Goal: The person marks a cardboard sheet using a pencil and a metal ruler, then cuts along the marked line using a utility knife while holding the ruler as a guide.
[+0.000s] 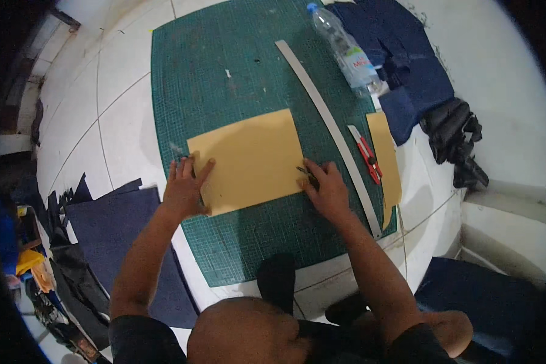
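A tan rectangular sheet of card (249, 164) lies flat on a green cutting mat (212, 79). My left hand (185, 189) rests at the card's left edge, its fingers spread and the thumb on the surface. At the opposite edge, my right hand (327, 191) has its fingers curled round a slim dark pen-like tool (308, 173); much of it is hidden by the fingers. Right of that hand, a long metal ruler (327, 115) crosses the mat. Beyond the ruler are a red utility knife (367, 159) with its blade out and a narrow tan card strip (385, 161).
A clear plastic bottle (340, 45) with a blue cap lies at the mat's far right. Dark blue fabric (406, 54) and crumpled black material (452, 136) are beyond it. More dark blue fabric (118, 230) is spread on white floor tiles (121, 121) at left.
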Action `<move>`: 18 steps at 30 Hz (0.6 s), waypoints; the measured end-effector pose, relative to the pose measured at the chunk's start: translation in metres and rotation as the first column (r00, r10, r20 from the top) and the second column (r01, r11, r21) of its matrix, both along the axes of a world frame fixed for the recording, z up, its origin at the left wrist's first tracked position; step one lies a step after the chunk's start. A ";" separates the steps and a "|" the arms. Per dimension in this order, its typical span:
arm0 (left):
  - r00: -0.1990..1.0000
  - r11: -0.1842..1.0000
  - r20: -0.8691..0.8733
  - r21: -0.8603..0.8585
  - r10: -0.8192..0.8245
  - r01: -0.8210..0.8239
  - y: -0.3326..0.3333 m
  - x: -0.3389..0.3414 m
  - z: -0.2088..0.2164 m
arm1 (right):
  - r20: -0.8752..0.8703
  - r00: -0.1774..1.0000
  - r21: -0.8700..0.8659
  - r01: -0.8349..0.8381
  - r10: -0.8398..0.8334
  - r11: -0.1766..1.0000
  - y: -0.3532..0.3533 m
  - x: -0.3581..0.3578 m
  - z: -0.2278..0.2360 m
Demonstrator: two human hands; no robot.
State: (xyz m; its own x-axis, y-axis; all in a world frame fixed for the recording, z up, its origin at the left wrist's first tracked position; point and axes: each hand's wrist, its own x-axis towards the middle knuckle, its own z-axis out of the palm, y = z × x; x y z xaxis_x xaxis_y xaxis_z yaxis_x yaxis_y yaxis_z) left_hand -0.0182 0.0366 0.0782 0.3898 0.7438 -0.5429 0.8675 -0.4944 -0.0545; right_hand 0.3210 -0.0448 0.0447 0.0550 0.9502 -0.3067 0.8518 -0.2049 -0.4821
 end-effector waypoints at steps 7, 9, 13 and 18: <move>0.999 1.000 -0.048 -0.013 -0.020 0.019 0.003 0.008 -0.008 | -0.311 0.898 0.168 0.374 -0.311 0.912 0.004 0.047 -0.006; 0.999 1.000 -0.047 -0.008 -0.008 0.008 0.002 0.003 0.001 | -0.237 0.850 -0.117 0.455 -0.470 0.883 0.007 0.042 0.031; 0.998 1.000 -0.061 -0.028 0.000 -0.002 0.005 0.009 0.002 | -0.119 0.992 0.132 -0.018 0.034 0.991 -0.026 0.008 0.023; 0.996 0.999 -0.085 -0.034 -0.002 -0.001 0.004 0.012 0.000 | -0.021 0.926 0.333 -0.349 0.377 0.876 -0.022 -0.073 0.001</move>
